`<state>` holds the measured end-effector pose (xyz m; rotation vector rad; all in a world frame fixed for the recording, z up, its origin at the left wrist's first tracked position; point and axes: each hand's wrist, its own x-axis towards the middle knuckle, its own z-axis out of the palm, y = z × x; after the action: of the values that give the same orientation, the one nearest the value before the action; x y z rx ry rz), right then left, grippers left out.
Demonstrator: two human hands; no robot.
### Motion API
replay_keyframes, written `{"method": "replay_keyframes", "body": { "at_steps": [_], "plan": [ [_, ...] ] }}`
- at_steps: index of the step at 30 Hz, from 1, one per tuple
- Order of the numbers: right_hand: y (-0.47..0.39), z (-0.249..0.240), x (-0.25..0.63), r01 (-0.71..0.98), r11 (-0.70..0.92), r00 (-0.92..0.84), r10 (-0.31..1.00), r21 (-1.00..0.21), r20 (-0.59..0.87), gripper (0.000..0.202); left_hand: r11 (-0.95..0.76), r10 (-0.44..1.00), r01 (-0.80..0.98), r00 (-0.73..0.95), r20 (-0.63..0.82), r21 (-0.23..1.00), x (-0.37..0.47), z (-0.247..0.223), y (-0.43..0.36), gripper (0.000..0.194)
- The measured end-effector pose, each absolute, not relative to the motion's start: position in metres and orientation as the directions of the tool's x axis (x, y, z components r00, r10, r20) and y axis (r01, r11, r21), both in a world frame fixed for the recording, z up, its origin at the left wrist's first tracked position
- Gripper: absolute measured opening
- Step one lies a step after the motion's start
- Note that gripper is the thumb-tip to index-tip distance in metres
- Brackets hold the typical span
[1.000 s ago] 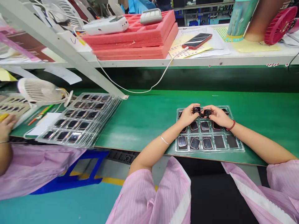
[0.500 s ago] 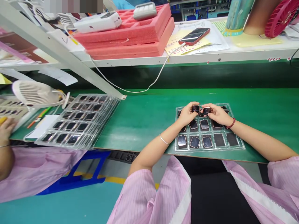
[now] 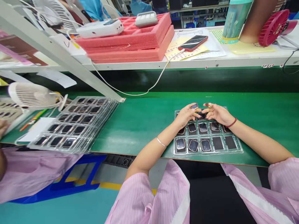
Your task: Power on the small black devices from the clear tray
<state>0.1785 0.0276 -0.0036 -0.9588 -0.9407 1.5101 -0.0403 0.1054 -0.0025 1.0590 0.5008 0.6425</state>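
A clear plastic tray (image 3: 211, 153) lies on the green bench, with dark square watch-like pieces in its pockets. Two front pockets at the right show only dark bottoms. Over the back row, my left hand (image 3: 187, 115) grips a small dark watch piece (image 3: 194, 106) between its fingers. Close by on the right, my right hand (image 3: 217, 114) is above the tray with its fingers bent and pinching a small piece seen edge-on (image 3: 208, 105). Beneath the fingertips, another piece (image 3: 201, 115) sits in the back row.
Stacked clear trays (image 3: 70, 132) of similar pieces stand to the left, beside a white fan (image 3: 30, 95). A shelf (image 3: 149, 65) above the bench holds red foam (image 3: 130, 40) and a phone (image 3: 193, 43) with a cable. A co-worker's hand (image 3: 3, 127) is at the far left.
Both hands have turned the pieces they hold, so the dark faces no longer point at me. My view has shifted slightly. The co-worker's hand has moved left.
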Motion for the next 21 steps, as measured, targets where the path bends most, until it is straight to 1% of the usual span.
{"method": "replay_keyframes", "body": {
  "at_steps": [1, 2, 4, 7, 10, 12, 14, 15, 18, 21],
  "plan": [
    [0.029, -0.001, 0.181, -0.407, -0.182, -0.142, 0.981, -0.895, -0.134, 0.049, 0.425, 0.658, -0.228, 0.743, -0.126, 0.876, -0.041, 0.0, 0.106, 0.05],
    [0.03, 0.001, 0.184, -0.446, -0.232, -0.166, 0.971, -0.864, -0.174, 0.056, 0.501, 0.62, -0.214, 0.765, -0.175, 0.839, -0.041, 0.002, 0.108, 0.048],
    [0.032, 0.003, 0.188, -0.488, -0.296, -0.186, 0.954, -0.821, -0.233, 0.064, 0.605, 0.566, -0.199, 0.788, -0.241, 0.771, -0.042, 0.005, 0.111, 0.057],
    [0.035, 0.002, 0.193, -0.494, -0.308, -0.163, 0.951, -0.813, -0.262, 0.064, 0.662, 0.548, -0.207, 0.789, -0.277, 0.72, -0.042, 0.003, 0.115, 0.065],
    [0.035, 0.0, 0.193, -0.457, -0.276, -0.14, 0.961, -0.846, -0.238, 0.065, 0.654, 0.545, -0.198, 0.792, -0.273, 0.73, -0.041, -0.001, 0.117, 0.065],
    [0.033, -0.001, 0.191, -0.418, -0.241, -0.142, 0.97, -0.876, -0.2, 0.059, 0.606, 0.574, -0.206, 0.782, -0.243, 0.768, -0.041, -0.004, 0.117, 0.06],
    [0.031, -0.002, 0.186, -0.367, -0.19, -0.143, 0.979, -0.911, -0.147, 0.049, 0.504, 0.647, -0.237, 0.741, -0.18, 0.831, -0.039, -0.008, 0.114, 0.048],
    [0.03, -0.003, 0.183, -0.336, -0.156, -0.139, 0.984, -0.929, -0.115, 0.049, 0.435, 0.685, -0.251, 0.715, -0.138, 0.865, -0.039, -0.01, 0.112, 0.049],
    [0.026, -0.005, 0.172, -0.237, -0.023, -0.102, 0.995, -0.971, 0.001, 0.057, 0.227, 0.742, -0.233, 0.67, -0.013, 0.946, -0.035, -0.016, 0.104, 0.068],
    [0.022, -0.007, 0.164, -0.125, 0.094, -0.076, 0.992, -0.988, 0.104, 0.052, 0.092, 0.734, -0.158, 0.678, 0.04, 0.983, -0.034, -0.019, 0.099, 0.067]
  ]
}}
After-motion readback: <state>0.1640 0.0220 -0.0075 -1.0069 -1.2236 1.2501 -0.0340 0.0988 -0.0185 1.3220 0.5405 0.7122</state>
